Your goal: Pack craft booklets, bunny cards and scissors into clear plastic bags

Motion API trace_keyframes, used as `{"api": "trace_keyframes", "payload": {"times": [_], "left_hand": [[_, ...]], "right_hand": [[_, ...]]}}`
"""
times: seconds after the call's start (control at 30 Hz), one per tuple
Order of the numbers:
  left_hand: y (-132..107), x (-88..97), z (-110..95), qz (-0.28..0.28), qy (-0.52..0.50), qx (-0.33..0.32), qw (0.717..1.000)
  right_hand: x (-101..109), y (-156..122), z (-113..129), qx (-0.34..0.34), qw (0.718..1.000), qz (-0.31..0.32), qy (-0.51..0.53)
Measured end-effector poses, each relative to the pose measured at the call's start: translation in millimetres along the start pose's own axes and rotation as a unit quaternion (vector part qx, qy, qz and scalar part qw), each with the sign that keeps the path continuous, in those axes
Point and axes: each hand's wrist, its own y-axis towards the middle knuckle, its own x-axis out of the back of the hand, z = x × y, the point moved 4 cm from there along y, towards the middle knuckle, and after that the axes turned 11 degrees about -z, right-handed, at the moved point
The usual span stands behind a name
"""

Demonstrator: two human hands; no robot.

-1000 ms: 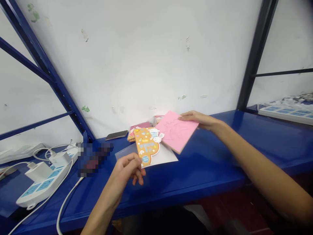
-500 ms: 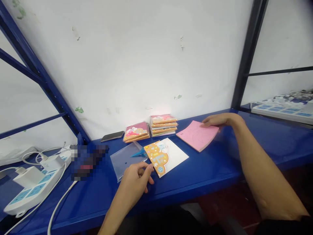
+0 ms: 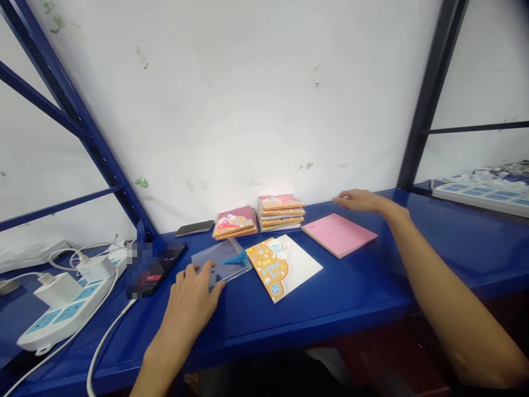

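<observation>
My left hand (image 3: 195,295) lies with its fingers spread over the near left part of a clear plastic sleeve (image 3: 225,272). Small blue scissors (image 3: 237,258) rest on the sleeve's right side. Right of them is a square white booklet with an orange cartoon cover panel (image 3: 285,267), which neither hand touches. A pink paper pad (image 3: 339,234) lies flat on the table farther right. My right hand (image 3: 356,200) hovers just beyond the pad's far edge, holding nothing, its fingers loosely extended to the left.
Behind the sleeve stand a low stack (image 3: 235,222) and a taller stack (image 3: 281,212) of packaged booklets. A phone (image 3: 194,228) lies at the back left. Another phone (image 3: 163,270), partly pixelated, is near a power strip (image 3: 66,317) with white cables. Blue metal posts (image 3: 88,129) frame the blue table (image 3: 351,300).
My right hand has let go of the pink pad, now flat, and moved up off it. My left hand has shifted left from the booklet's corner onto the plastic sleeve, fingers spreading.
</observation>
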Motion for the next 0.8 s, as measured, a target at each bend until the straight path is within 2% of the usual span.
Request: {"api": "trace_keyframes", "payload": {"times": [0.1,0.2,0.3,0.37,0.43,0.57,0.67,0.8], "left_hand": [[2,2.7,10,0.012,0.008,-0.004,1.000],[1,5.2,15,0.020,-0.016,-0.021,0.999],[-1,6.6,16,0.026,-0.051,-0.025,0.998],[-2,7.2,16,0.033,-0.067,-0.024,0.997],[-3,8.0,14,0.038,-0.075,-0.028,0.996],[-5,11.9,13,0.032,-0.097,-0.036,0.994],[-6,15.8,13,0.024,-0.101,-0.034,0.994],[-6,18.6,14,0.020,-0.101,-0.030,0.994]], "right_hand": [[0,-2,18,0.040,0.997,-0.062,0.023],[2,-9,44,0.088,0.983,-0.158,0.041],[-1,-24,81,0.163,0.954,-0.247,0.052],[-8,-40,112,0.226,0.933,-0.275,0.058],[-18,-60,146,0.294,0.915,-0.270,0.063],[-48,-97,216,0.432,0.879,-0.196,0.050],[-75,-102,257,0.466,0.870,-0.160,0.029],[-116,-80,288,0.454,0.880,-0.141,-0.003]]}}
